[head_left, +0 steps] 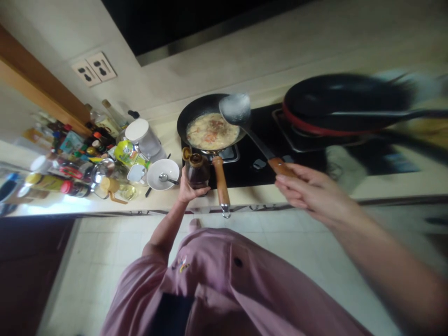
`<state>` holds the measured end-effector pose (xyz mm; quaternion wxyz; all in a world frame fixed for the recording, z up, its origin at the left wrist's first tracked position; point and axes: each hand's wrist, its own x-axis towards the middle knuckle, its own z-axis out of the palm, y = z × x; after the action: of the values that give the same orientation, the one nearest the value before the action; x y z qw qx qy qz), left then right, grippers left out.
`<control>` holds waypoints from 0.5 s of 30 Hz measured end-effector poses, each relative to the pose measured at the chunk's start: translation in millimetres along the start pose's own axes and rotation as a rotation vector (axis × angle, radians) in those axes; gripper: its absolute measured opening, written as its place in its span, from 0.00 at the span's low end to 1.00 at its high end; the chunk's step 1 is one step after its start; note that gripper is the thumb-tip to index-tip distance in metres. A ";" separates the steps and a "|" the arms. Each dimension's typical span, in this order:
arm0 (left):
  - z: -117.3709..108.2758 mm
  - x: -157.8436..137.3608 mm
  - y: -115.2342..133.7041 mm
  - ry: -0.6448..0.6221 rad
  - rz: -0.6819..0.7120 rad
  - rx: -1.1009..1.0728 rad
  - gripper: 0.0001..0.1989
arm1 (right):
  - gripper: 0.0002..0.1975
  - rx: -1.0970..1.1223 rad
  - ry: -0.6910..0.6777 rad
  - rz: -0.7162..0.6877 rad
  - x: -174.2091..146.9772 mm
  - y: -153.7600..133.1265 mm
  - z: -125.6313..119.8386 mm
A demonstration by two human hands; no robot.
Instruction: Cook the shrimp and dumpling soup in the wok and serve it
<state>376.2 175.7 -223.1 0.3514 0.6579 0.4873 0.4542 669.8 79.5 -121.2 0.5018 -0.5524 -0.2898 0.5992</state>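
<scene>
Your left grip (191, 190) wraps the likely slippery jar (198, 172) near the pan (203, 105): clasp its body; your right grip (310, 189) closes around the wooden handle (281, 166) of the stiff-looking spatula (258, 143), above the hob (261, 121)

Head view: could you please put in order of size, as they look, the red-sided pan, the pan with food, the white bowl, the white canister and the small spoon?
1. Red-sided pan
2. Pan with food
3. White bowl and white canister: they look alike, so unranked
4. Small spoon
</scene>
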 end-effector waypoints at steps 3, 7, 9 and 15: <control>-7.2 -6.4 16.3 0.030 0.061 0.034 0.54 | 0.26 0.008 -0.002 -0.023 0.6 -2.1 -2.2; -29.6 -13.1 47.1 0.023 0.102 0.163 0.51 | 0.27 -0.023 0.010 -0.010 0.2 -9.3 -4.2; -42.5 -15.1 64.1 0.004 0.094 0.247 0.50 | 0.24 -0.051 -0.008 0.023 -0.1 -13.7 -3.9; -77.2 -16.9 103.6 -0.056 0.029 0.545 0.51 | 0.22 -0.124 -0.132 0.111 -3.7 -25.6 3.7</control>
<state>335.0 132.1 -107.4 0.1683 0.7474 0.5720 0.2929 673.1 85.3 -95.9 0.4125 -0.5571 -0.3276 0.6420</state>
